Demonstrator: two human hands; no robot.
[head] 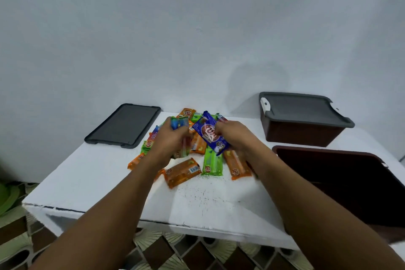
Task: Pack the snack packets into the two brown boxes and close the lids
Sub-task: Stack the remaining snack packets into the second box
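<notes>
At the middle of the white table (pixel 92 182), a loose pile of snack packets (pixel 197 149), mostly orange and green, some overlapping. Both hands over the pile. Left hand (pixel 168 138) with fingers curled round a green-and-blue packet (pixel 180 122), held upright above the heap; the hand is blurred, so whether it holds more than one I cannot tell. Right hand (pixel 234 136) pinches a blue packet (pixel 210 136) by its right edge, the packet tilted and lifted clear of the others. Nearest the table's front edge lie an orange packet (pixel 183 172) and, just beside it, a green packet (pixel 212 164), both flat. A grey lid (pixel 123 126) lies flat at the far left of the table, apart from the pile. At far right stands a closed brown box (pixel 302 133), a grey lid seated on top. Nearer on the right, an open brown box (pixel 341 180), its inside dark; contents not visible. Patterned tiled floor (pixel 153 252) below.
</notes>
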